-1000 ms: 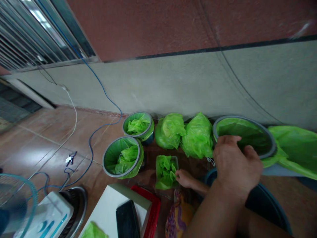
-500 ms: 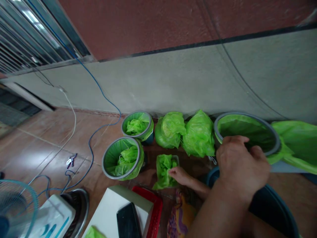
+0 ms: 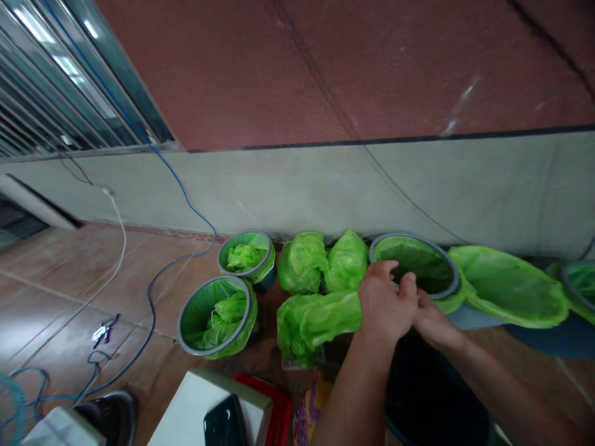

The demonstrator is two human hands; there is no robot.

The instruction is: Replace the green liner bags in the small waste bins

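Both my hands meet over a dark bin (image 3: 427, 396) at the lower right. My left hand (image 3: 383, 306) is closed on one end of a crumpled green plastic bag (image 3: 316, 319). The bag stretches left from it and hangs into a small clear container (image 3: 302, 365) on the floor. My right hand (image 3: 434, 325) presses against the left from the right. Its fingers are curled and mostly hidden behind the left hand, at the same end of the bag. Just behind the hands stands a grey-rimmed bin (image 3: 409, 236) lined in green.
Two smaller green-lined bins (image 3: 183, 322) (image 3: 223, 251) stand to the left. Two tied green bags (image 3: 302, 260) (image 3: 346, 260) lean on the wall. A loose green liner (image 3: 506, 285) lies to the right. Near me are a phone (image 3: 223, 421), a red tray (image 3: 281, 415) and a blue cable (image 3: 153, 291).
My right hand has pulled the green bag up and rightwards out of the clear container. My left hand left the lined bin's rim and closed on the bag. The view swung right.
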